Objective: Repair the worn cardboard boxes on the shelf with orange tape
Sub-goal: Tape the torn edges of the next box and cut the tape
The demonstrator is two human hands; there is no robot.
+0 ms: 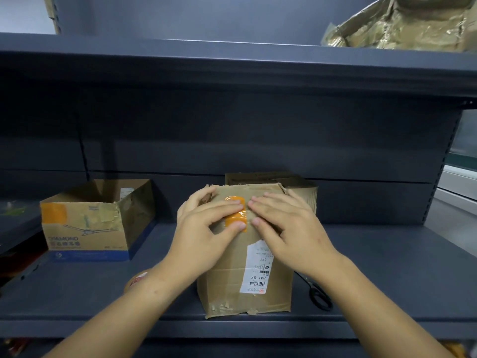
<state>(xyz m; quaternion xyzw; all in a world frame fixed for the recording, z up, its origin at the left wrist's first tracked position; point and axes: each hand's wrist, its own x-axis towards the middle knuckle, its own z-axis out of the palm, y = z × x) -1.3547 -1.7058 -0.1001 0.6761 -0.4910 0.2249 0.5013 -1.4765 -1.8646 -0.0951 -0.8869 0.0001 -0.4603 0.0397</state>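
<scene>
Shelving (77, 293) of dark grey metal carries the worn cardboard box (245, 288) at its front edge, just in front of another brown box (299, 187), with an open-topped box (87, 223) bearing an orange patch well apart to the left and a crumpled box (402, 24) on the level above. Left hand (204, 236) and right hand (289, 228) both lie flat with fingers nearly straight, gripping nothing, pressing a strip of orange tape (236, 215) onto the worn box's upper front; smaller still, a white shipping label (256, 267) sits below the tape, a tape roll (136, 279) peeks from behind the left forearm, and black scissors (318, 295) lie just right of the box
</scene>
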